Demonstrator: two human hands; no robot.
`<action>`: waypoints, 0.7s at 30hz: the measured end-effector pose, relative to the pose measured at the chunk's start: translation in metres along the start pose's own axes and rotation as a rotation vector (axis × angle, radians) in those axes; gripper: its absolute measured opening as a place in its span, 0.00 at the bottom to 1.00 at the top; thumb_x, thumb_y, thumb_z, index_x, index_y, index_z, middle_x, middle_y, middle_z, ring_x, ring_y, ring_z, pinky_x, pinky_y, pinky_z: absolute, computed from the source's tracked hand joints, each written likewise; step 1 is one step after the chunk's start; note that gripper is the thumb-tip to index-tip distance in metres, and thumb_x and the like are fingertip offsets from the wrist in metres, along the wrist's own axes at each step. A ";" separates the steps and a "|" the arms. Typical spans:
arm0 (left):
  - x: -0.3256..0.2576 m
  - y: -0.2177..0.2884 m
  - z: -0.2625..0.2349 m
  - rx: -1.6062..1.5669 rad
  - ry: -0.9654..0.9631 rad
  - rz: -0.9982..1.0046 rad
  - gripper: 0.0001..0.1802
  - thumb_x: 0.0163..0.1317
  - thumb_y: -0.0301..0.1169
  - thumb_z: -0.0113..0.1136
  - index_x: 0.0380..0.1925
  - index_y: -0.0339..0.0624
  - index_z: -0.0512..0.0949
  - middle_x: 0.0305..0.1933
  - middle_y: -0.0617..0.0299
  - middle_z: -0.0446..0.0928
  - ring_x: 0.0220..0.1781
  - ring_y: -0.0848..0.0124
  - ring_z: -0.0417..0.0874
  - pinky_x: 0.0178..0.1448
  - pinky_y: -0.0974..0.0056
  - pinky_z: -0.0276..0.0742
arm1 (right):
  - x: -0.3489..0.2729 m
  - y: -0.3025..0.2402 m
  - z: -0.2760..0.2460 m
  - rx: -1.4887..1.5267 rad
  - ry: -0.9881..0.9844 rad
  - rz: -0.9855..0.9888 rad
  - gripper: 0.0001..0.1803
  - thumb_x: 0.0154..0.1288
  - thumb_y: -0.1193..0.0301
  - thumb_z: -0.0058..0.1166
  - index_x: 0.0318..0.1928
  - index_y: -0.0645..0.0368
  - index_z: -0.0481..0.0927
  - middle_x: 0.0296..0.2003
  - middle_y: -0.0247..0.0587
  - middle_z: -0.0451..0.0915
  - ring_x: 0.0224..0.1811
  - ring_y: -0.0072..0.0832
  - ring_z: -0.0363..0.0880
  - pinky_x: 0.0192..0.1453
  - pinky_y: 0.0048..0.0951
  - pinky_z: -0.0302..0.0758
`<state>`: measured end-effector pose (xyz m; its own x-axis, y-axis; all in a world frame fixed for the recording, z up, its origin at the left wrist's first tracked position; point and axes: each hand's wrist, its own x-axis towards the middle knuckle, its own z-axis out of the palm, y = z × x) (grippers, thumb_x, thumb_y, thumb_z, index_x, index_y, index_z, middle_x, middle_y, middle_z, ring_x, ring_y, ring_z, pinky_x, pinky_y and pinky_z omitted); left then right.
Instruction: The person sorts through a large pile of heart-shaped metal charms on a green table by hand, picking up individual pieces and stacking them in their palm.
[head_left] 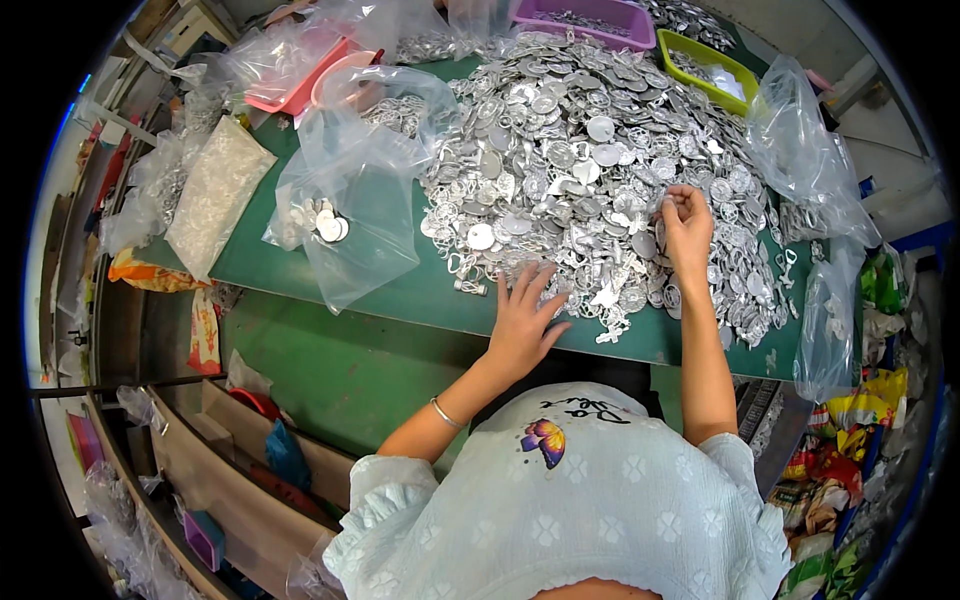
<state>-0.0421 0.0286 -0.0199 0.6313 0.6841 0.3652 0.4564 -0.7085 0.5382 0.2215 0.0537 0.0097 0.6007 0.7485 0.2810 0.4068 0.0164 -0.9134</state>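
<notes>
A big heap of small silver metal discs and openwork parts [590,160] covers the green table [400,290]. My left hand [525,320] lies flat with fingers spread at the heap's near edge, touching loose pieces. My right hand [686,222] is raised over the heap's right side, its fingertips pinched on a small silver piece. A clear plastic bag [345,200] with a few silver discs inside lies open to the left of the heap.
A purple tray [600,18] and a yellow-green tray [712,66] stand at the back. A pink tray [300,85] sits among clear bags at the back left. A bag of white bits [215,190] lies far left. More clear bags [815,160] hang at the right.
</notes>
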 end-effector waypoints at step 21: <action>0.073 -0.015 0.015 0.199 0.045 -0.067 0.15 0.50 0.33 0.63 0.38 0.41 0.76 0.45 0.60 0.72 0.58 0.59 0.67 0.63 0.30 0.45 | -0.025 -0.023 0.031 -0.408 -0.096 -0.276 0.07 0.58 0.69 0.50 0.35 0.59 0.74 0.30 0.42 0.74 0.37 0.35 0.71 0.50 0.35 0.58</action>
<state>0.0065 0.0867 -0.0121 0.5690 0.7349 0.3691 0.6142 -0.6782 0.4036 0.1755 0.0556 0.0147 0.3746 0.8106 0.4501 0.7893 -0.0241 -0.6135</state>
